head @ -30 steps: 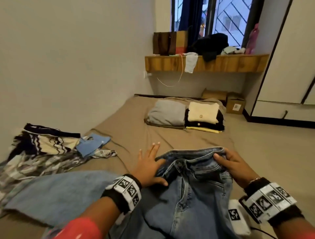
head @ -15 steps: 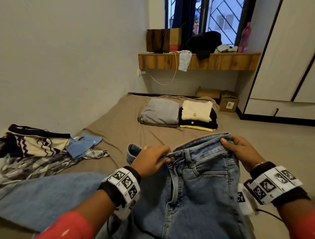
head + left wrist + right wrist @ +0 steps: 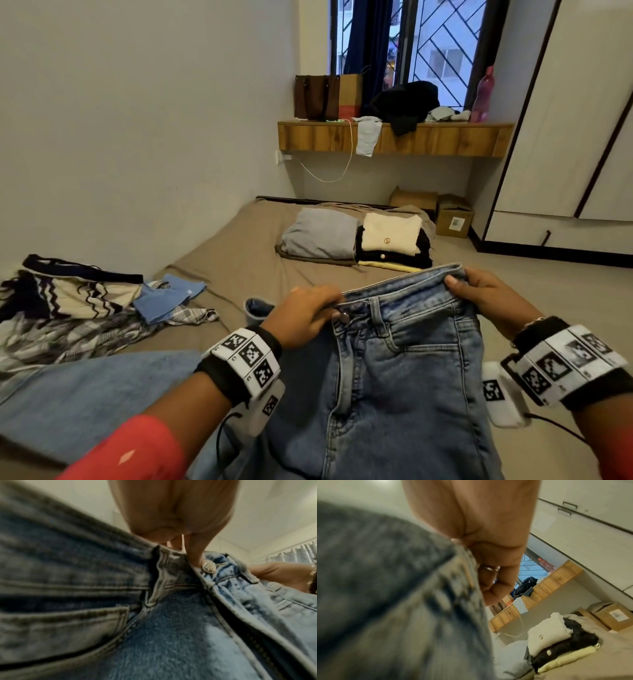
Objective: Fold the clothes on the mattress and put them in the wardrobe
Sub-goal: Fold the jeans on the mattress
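Raised higher, one jeans (image 3: 404,370) waistband, pinched by two hands' fingers (image 3: 455,284).

Red sleeve (image 3: 137,448) on left forearm. Black wristbands (image 3: 226,377) with white blocks of black square markers on both wrists. White camera unit (image 3: 496,394) under each wrist, thin black cable trailing. Ring (image 3: 488,568) and beaded bracelet on right hand (image 3: 489,294).

The jeans (image 3: 404,377) are seen as faded, coarse blue denim with raised stitched seams and a shiny metal button (image 3: 208,568). The mattress (image 3: 233,260) is covered in matt tan cloth. The shelf (image 3: 445,140) is faced in grained, smooth wood.
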Demonstrator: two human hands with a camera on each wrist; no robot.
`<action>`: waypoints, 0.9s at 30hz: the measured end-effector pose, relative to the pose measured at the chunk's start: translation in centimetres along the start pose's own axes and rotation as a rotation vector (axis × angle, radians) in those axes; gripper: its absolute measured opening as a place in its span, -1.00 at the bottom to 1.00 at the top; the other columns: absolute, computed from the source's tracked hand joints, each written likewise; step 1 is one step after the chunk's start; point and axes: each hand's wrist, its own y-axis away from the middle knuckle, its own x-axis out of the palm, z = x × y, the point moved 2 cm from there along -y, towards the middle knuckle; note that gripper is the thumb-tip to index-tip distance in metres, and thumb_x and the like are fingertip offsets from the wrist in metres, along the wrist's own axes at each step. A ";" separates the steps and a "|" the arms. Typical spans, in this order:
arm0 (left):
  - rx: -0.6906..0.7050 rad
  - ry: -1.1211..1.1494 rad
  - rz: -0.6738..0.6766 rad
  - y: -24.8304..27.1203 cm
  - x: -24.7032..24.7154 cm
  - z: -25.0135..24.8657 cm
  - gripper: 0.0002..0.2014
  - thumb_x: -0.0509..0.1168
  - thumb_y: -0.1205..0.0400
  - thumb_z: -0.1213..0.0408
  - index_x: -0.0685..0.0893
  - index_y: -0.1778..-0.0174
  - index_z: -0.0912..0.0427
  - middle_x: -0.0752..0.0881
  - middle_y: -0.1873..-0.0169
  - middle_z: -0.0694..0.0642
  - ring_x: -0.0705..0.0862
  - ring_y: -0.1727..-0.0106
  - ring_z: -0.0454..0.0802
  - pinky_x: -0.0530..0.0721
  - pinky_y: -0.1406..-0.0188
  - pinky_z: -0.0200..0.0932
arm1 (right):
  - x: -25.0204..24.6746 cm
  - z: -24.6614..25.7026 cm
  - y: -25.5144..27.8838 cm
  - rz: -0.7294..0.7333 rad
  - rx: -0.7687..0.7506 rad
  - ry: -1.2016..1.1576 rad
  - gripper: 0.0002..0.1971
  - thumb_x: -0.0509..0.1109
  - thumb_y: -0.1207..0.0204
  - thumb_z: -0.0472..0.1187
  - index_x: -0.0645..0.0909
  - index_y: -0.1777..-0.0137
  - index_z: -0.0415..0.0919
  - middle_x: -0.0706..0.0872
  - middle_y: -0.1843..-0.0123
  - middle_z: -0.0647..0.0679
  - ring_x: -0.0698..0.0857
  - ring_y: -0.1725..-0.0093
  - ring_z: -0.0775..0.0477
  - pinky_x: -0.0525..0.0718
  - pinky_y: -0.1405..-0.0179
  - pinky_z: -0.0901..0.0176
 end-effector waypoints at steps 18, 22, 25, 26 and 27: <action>0.080 0.187 0.004 -1.1 -7.9 -4.2 -0.70 0.27 -0.51 0.11 0.33 -0.09 -0.09 0.76 0.23 0.10 0.71 0.18 0.08 0.64 0.05 0.14 | 9.3 7.7 -1.8 0.410 -0.391 0.917 -0.47 0.39 -0.39 0.20 0.59 -0.24 -0.13 0.71 -0.08 -0.04 0.65 -0.04 -0.01 0.59 -0.09 0.02; 0.072 0.180 -0.097 -1.7 -9.3 -4.3 -0.65 0.29 -0.51 0.09 0.40 -0.14 0.10 0.69 0.28 -0.04 0.65 0.23 -0.04 0.63 0.11 0.02 | 9.9 10.8 -2.1 0.434 -0.399 0.996 -0.72 0.31 -0.57 -0.03 0.61 -0.17 -0.18 0.69 -0.03 -0.07 0.61 0.00 -0.01 0.51 0.05 0.21; 0.109 -0.063 -0.460 -1.3 -11.5 -3.2 -0.51 0.27 -0.48 -0.05 0.49 -0.23 0.16 0.61 -0.07 0.04 0.56 -0.14 0.00 0.53 -0.22 0.06 | 7.9 15.8 -3.4 0.286 -0.455 1.034 -0.78 0.33 -0.56 -0.07 0.64 -0.07 -0.19 0.67 0.06 -0.02 0.61 0.06 0.01 0.52 0.04 0.14; 0.071 -0.141 -0.615 -0.9 -12.4 -2.3 -0.43 0.28 -0.45 -0.09 0.48 -0.28 0.20 0.55 -0.20 0.12 0.48 -0.27 0.04 0.42 -0.34 0.03 | 7.0 17.7 -3.7 0.244 -0.477 1.019 -0.83 0.34 -0.55 -0.09 0.64 -0.01 -0.17 0.66 0.11 0.00 0.61 0.11 0.05 0.51 0.06 0.17; -0.013 -0.132 -0.744 -0.3 -13.1 -1.6 -0.33 0.32 -0.43 -0.13 0.44 -0.34 0.24 0.49 -0.29 0.18 0.41 -0.35 0.06 0.32 -0.41 -0.03 | 6.2 19.5 -4.0 0.216 -0.503 1.000 -0.87 0.35 -0.54 -0.10 0.64 0.04 -0.14 0.65 0.17 0.02 0.59 0.17 0.11 0.48 0.08 0.21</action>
